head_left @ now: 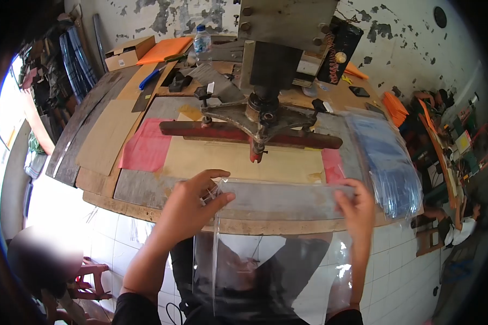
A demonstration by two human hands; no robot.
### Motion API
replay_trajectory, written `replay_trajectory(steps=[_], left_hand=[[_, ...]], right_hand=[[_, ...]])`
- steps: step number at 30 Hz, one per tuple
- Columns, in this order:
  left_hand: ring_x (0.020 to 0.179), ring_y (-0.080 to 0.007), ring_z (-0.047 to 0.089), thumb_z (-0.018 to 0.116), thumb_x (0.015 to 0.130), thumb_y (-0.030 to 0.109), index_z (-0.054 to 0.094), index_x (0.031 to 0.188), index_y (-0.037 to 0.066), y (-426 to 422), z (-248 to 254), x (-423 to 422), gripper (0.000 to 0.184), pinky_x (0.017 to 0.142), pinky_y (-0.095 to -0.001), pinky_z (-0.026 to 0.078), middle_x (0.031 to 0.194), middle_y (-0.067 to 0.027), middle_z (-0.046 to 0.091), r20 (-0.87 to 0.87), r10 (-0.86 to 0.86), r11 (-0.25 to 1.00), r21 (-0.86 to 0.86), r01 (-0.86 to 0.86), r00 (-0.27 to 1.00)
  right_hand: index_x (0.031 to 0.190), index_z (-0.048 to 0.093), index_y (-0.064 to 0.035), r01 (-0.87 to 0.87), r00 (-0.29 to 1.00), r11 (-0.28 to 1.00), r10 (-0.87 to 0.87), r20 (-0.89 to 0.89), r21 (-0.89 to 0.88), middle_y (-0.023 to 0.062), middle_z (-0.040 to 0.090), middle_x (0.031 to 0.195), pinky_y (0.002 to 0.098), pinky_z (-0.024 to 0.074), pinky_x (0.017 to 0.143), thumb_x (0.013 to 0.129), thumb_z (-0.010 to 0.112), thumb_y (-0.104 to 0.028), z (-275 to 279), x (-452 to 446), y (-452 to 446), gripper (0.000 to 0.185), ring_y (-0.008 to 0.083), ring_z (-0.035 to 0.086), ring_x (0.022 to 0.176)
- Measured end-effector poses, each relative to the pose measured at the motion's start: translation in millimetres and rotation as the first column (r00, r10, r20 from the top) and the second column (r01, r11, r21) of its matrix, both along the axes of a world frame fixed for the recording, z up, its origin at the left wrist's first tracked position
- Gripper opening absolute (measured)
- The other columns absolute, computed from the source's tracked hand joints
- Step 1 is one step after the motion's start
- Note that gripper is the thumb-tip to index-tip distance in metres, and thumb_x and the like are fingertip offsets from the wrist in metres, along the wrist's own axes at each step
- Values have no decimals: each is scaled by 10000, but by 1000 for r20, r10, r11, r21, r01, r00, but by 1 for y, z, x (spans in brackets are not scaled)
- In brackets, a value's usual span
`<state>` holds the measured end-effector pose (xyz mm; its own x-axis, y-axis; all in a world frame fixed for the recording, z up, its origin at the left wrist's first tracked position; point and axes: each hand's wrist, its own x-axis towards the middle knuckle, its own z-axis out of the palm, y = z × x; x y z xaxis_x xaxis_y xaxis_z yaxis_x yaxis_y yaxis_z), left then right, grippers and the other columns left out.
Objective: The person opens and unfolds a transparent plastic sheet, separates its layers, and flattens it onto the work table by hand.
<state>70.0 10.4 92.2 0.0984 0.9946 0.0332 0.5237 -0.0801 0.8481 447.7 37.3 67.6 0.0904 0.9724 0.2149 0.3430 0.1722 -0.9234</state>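
Note:
A clear plastic sheet [279,203] hangs from both hands, its upper edge over the front of the worktable and its lower part draping toward my lap. My left hand [192,203] pinches its upper left corner between thumb and fingers. At the upper right corner, my right hand [357,208] grips the sheet with the thumb on top. Just beyond the hands lies a pale yellow pad [244,162] with pink patches [148,145] at its ends. Above the pad hangs a press head [260,116] with a long dark red bar [211,130].
A stack of clear plastic pieces [387,168] lies at the right of the table. Cardboard [106,135], a blue-handled tool [149,79], a water bottle [202,43] and a phone [359,91] surround the press. Other people sit at far right and lower left.

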Motion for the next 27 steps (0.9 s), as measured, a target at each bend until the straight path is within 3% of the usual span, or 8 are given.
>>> replay_trajectory(steps=[1,3,4,6,7,10,16,27], left_hand=[[806,-178,745,803,1000,213,644,1410,18,12,-23,2,481,748,-298,564,882,-59,755,-3,-3,1000,6,3,1000],[994,-286,736,800,967,178,666,1396,50,16,-60,5,468,877,-408,582,1099,-114,735,-255,135,964,257,-68,958],[994,-286,736,800,967,178,666,1396,50,12,-65,8,468,877,-408,582,1099,-114,735,-258,135,965,255,-68,957],[1241,-380,639,806,916,156,683,1373,58,1,-75,18,484,1038,-503,525,1353,-161,642,-390,250,832,555,10,886],[1357,-387,567,806,895,148,688,1376,64,-8,-81,23,502,1108,-532,469,1470,-179,573,-407,193,862,505,44,893],[1560,-426,431,720,996,259,633,1483,47,-29,-98,44,538,1259,-587,353,1660,-213,477,-584,24,866,417,275,811],[1655,-432,268,578,1080,394,466,1640,43,-27,-111,50,670,1336,-616,188,1767,-210,346,-651,-67,906,278,319,756],[1653,-434,270,647,1040,385,490,1621,52,-23,-101,47,687,1310,-670,216,1775,-192,327,-565,-124,920,243,308,816]], right_hand=[[1196,728,-19,3,1000,1000,-3,-3,6,41,702,899,264,495,602,985,794,-63,-18,-3,9,225,136,663,690],[1153,760,-55,4,928,987,-64,368,163,72,704,1025,354,539,801,944,837,-92,-49,-9,19,226,227,700,917],[1153,760,-55,3,929,987,-62,365,160,72,704,1025,354,539,801,944,837,-92,-57,-10,20,226,227,700,917],[1130,773,-83,2,874,978,-102,474,206,107,665,1173,439,496,982,907,868,-122,-71,-13,19,245,318,642,1153],[1115,772,-89,16,850,972,-137,508,235,103,617,1277,464,454,1068,895,883,-152,-69,-15,17,254,347,588,1238],[1098,769,-87,-14,862,967,-117,494,254,101,615,1296,469,444,1088,880,889,-153,-71,-14,20,257,342,590,1247],[1049,780,-84,-23,867,975,-91,491,221,51,697,1242,447,428,1105,880,876,-130,-69,-14,19,199,299,620,1236],[1100,802,-97,-143,806,963,-21,591,229,35,723,1216,447,407,1117,839,900,-139,-63,-15,19,282,284,635,1220]])
